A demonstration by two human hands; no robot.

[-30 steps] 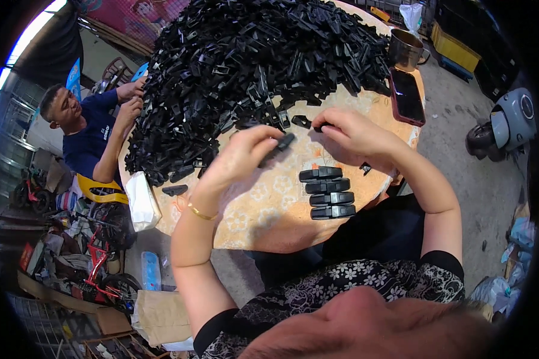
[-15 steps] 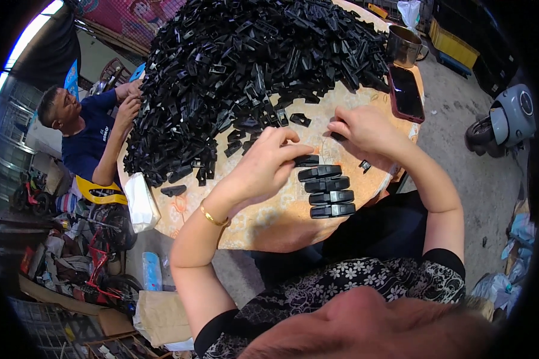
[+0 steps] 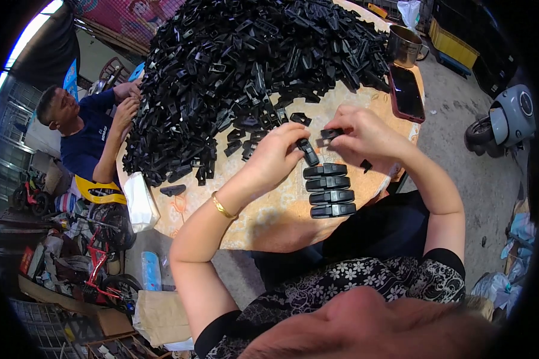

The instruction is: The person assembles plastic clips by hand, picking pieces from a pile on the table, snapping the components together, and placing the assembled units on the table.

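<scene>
My left hand (image 3: 274, 154) pinches a black plastic clip-like part (image 3: 308, 153) just above the far end of a neat row. My right hand (image 3: 366, 130) grips a second black plastic piece (image 3: 329, 134), its fingers partly hiding it. The two pieces are close together but apart. Below them, several black plastic parts (image 3: 332, 210) lie side by side in a column near the table's front edge. One small dark piece (image 3: 366, 165) rests under my right wrist. Beyond my hands spreads a big heap of black plastic parts (image 3: 245, 66).
The round table (image 3: 263, 230) has a patterned cover. A phone (image 3: 406, 94) and a metal mug (image 3: 404, 46) stand at its right edge, a white packet (image 3: 141, 203) at its left. Across the heap a person (image 3: 93, 131) handles parts. A scooter (image 3: 506, 127) is parked at right.
My left hand has lifted and turned its black part upright, away from the row. My right hand has brought its piece into clearer view, and the row's far parts are better aligned.
</scene>
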